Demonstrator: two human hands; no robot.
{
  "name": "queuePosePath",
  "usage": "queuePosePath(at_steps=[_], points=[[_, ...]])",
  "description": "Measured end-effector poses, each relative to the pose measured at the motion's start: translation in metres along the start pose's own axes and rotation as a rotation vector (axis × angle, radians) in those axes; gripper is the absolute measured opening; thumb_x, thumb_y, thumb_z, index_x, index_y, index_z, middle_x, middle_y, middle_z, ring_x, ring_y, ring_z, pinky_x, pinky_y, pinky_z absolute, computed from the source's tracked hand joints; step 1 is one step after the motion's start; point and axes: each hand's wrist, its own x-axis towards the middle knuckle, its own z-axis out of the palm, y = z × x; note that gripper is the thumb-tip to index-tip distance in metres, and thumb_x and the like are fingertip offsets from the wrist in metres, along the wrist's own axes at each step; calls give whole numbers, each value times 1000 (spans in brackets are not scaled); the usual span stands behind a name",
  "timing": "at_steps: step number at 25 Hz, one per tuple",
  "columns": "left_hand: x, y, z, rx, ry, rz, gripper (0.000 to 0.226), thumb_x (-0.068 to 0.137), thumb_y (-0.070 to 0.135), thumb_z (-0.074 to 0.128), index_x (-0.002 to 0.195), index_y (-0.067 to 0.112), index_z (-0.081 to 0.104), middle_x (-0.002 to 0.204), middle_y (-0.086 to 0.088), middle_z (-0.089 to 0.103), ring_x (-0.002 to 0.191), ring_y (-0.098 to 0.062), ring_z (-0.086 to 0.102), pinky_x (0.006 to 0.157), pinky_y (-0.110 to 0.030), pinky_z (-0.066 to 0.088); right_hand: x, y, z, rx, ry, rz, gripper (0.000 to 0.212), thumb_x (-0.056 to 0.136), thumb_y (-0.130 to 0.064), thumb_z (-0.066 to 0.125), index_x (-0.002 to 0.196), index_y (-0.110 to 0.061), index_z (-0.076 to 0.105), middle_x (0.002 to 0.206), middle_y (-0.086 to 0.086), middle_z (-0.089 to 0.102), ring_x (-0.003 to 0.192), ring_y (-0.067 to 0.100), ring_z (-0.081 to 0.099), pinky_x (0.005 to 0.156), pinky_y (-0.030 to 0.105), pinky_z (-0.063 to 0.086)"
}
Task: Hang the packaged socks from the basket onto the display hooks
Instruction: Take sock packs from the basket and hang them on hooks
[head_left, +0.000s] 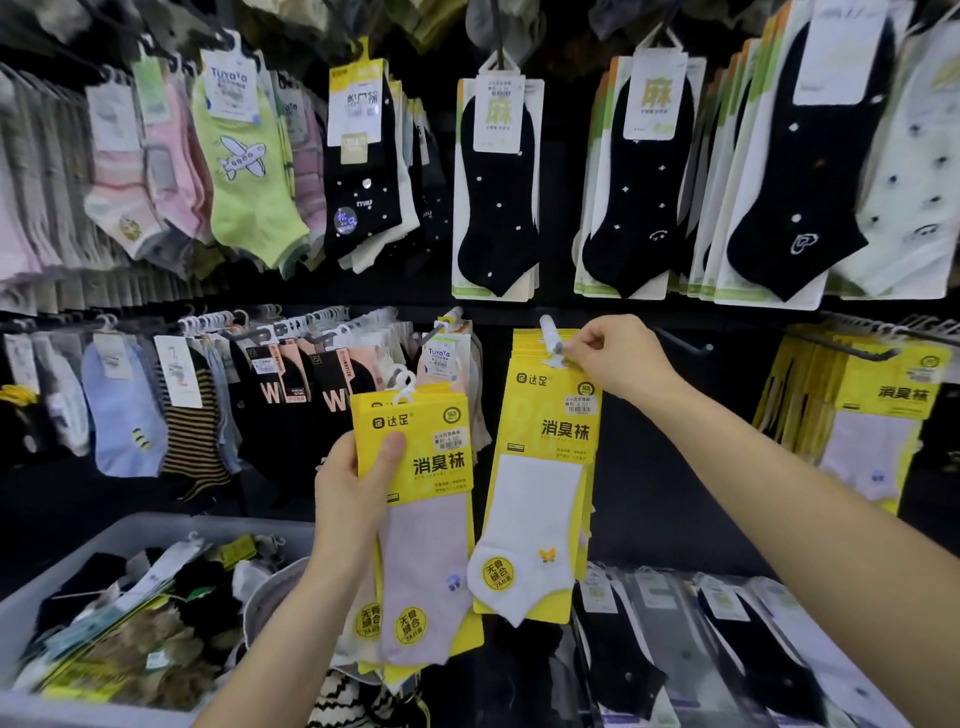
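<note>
Packaged socks (421, 519), yellow card, handheld stack: gripped by the left hand (353, 499), thumb laid across the card front, fingers curled behind. A lilac sock faces out; white hanger loops stand above the thumb.

White-sock pack (540, 493), same yellow card: just right of the left thumb, at the front of several like packs on a display hook (549, 330). The right hand (618, 353) pinches its white hanger tab between thumb and forefinger at the hook's tip; the other fingers are loosely curled.

Bare hook (680, 340): near, right of the right knuckles.

Basket (130, 525), pale grey plastic: below and left of the left fingers, holding loose mixed sock packs, dark and yellow.

Display wall (660, 509), dark panel: behind both hands.

Black ankle socks (493, 197) on cream cards: row above the right fingers.

Pastel socks (244, 171): up and left of both hands, green pair with an aeroplane in front.

Striped socks (192, 436): lower rail, left of the left fingers.

Yellow packs (862, 415): right of the right hand, well apart.

Flat black-sock packs (753, 654): laid below the right forearm.
</note>
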Motion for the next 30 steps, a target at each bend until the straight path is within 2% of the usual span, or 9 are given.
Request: queuePosePath(at_steps=[4, 6, 9, 12, 15, 19, 21, 25, 30], points=[[-3, 12, 4, 55, -59, 57, 4, 87, 31, 61, 86, 27, 61, 84, 8, 70, 72, 1, 66, 58, -14, 50, -29, -10, 2, 159, 233, -165, 14, 82, -36, 63, 80, -23, 58, 73, -9, 57, 68, 6, 51, 66, 29, 45], [-7, 16, 11, 48, -85, 73, 5, 86, 32, 61, 86, 27, 61, 85, 7, 70, 72, 1, 66, 59, -13, 51, -49, -21, 11, 170, 149, -220, 27, 74, -53, 62, 73, -26, 55, 70, -8, 57, 66, 5, 51, 62, 30, 44], [-14, 22, 27, -20, -140, 52, 20, 77, 42, 62, 87, 25, 62, 86, 3, 71, 74, -4, 68, 62, -19, 55, -70, -30, 26, 148, -107, -127, 51, 60, -66, 67, 85, -24, 52, 67, -9, 54, 63, 5, 51, 57, 28, 43], [-21, 23, 38, -140, -200, -52, 32, 66, 46, 64, 92, 27, 62, 90, 3, 73, 79, -9, 70, 62, -22, 55, -72, -20, 30, 248, -82, -59, 41, 69, -49, 75, 88, -23, 50, 55, -9, 44, 49, 2, 43, 50, 19, 36], [-27, 19, 44, -324, -374, -155, 45, 70, 36, 69, 111, 23, 58, 101, 1, 73, 89, -16, 71, 64, -23, 55, -73, -8, 21, 312, -37, -36, 29, 73, -39, 75, 84, -24, 54, 50, -8, 47, 48, 3, 46, 54, 23, 44], [-33, 18, 55, -289, -407, -112, 36, 73, 33, 69, 107, 29, 58, 102, 3, 73, 91, -15, 71, 67, -23, 56, -77, -2, 5, 288, -38, -111, 17, 79, -35, 70, 90, -25, 61, 81, -10, 61, 70, 5, 54, 64, 17, 45], [-35, 17, 64, -208, -419, -69, 31, 76, 29, 69, 106, 28, 58, 103, 2, 71, 91, -14, 70, 70, -25, 57, -72, -4, -5, 220, -37, -195, 3, 85, -27, 63, 82, -27, 63, 78, -13, 59, 71, 5, 52, 64, 17, 40], [-40, 13, 74, -240, -459, -69, 36, 75, 33, 64, 108, 21, 57, 100, 2, 72, 91, -15, 70, 72, -25, 57, -59, -2, -14, 15, -76, -216, 15, 93, -21, 51, 80, -19, 59, 71, -16, 50, 65, 0, 46, 54, 10, 31], [-37, -1, 73, -294, -372, -80, 17, 95, 26, 47, 99, 31, 63, 99, 6, 73, 91, -12, 69, 74, -24, 56, -33, -6, -21, -18, -42, -136, 22, 96, -21, 45, 93, -5, 61, 73, -12, 49, 62, 3, 43, 53, 20, 33]])
